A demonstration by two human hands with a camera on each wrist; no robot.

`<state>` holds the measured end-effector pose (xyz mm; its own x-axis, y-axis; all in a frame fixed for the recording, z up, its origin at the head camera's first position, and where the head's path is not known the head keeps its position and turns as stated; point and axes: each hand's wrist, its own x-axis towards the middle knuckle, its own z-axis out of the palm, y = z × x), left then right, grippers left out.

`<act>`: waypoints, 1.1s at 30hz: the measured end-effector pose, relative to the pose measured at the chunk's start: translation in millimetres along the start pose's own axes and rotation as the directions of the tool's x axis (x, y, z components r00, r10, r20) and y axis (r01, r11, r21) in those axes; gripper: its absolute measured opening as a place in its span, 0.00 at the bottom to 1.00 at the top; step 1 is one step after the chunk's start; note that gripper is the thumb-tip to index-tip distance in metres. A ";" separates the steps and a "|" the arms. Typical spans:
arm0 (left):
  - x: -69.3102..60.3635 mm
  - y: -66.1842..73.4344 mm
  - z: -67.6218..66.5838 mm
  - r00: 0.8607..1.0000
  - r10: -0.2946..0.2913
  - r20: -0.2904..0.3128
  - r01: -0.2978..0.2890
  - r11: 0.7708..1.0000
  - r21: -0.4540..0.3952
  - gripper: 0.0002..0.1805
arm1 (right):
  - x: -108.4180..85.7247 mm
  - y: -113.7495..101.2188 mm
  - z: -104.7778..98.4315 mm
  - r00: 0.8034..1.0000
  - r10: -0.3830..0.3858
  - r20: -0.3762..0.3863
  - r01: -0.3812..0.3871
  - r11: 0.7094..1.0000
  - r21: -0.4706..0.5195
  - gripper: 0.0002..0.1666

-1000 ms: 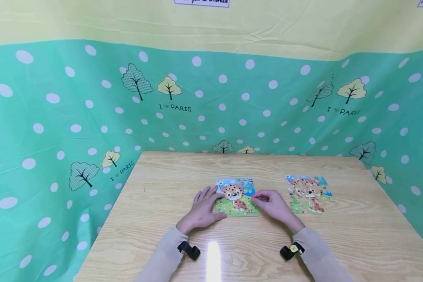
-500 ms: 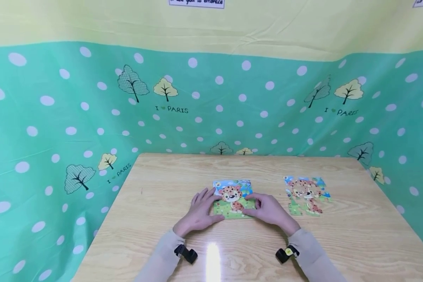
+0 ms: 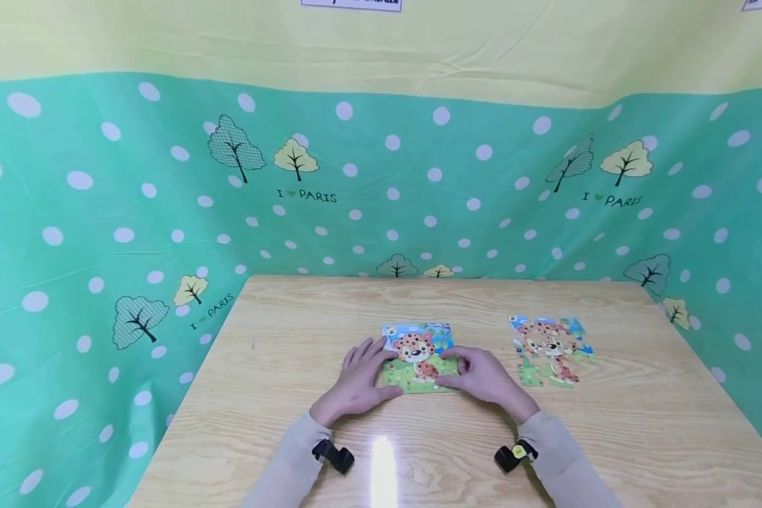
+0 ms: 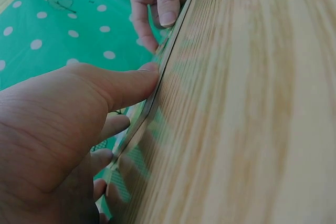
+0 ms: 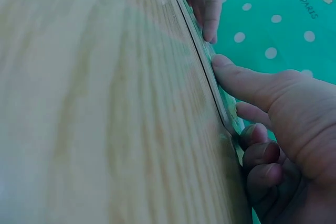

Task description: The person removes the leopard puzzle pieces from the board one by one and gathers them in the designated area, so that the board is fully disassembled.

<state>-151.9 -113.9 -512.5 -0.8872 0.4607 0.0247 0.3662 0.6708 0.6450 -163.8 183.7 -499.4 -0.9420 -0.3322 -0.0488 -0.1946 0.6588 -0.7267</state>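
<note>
A picture puzzle (image 3: 419, 356) with a spotted leopard cub on green grass under blue sky lies flat on the table. Along its left side my left hand (image 3: 355, 384) rests with fingers spread, its thumb by the lower left corner. At the right part of the puzzle is my right hand (image 3: 487, 379); its thumb and index finger touch the surface, set apart from each other, and the other fingers are bent. Both wrist views look low along the puzzle's near edge. In the left one, my left thumb (image 4: 131, 85) lies at that edge; the right one has my right thumb (image 5: 244, 80) there.
To the right lies a second leopard picture in loosely joined jigsaw pieces (image 3: 549, 346), with gaps and an uneven outline. The wooden table (image 3: 279, 331) meets a green dotted curtain (image 3: 330, 233) behind it. Each sleeve carries a black wrist camera.
My right thumb and index finger were together at the puzzle's right edge; they have parted and moved inward onto its surface. The left hand keeps its place. The head view has shifted slightly.
</note>
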 end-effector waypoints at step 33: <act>-0.1 2.1 -2.3 1.000 -0.024 0.018 0.023 0.999 0.030 0.41 | -0.5 14.5 -1.0 0.997 0.019 -0.079 0.000 0.973 0.232 0.13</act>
<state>-151.7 -113.8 -509.4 -0.8904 0.4551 -0.0048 0.3537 0.6986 0.6220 -166.4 194.1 -509.3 -0.9641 -0.2653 -0.0082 -0.1258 0.4838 -0.8661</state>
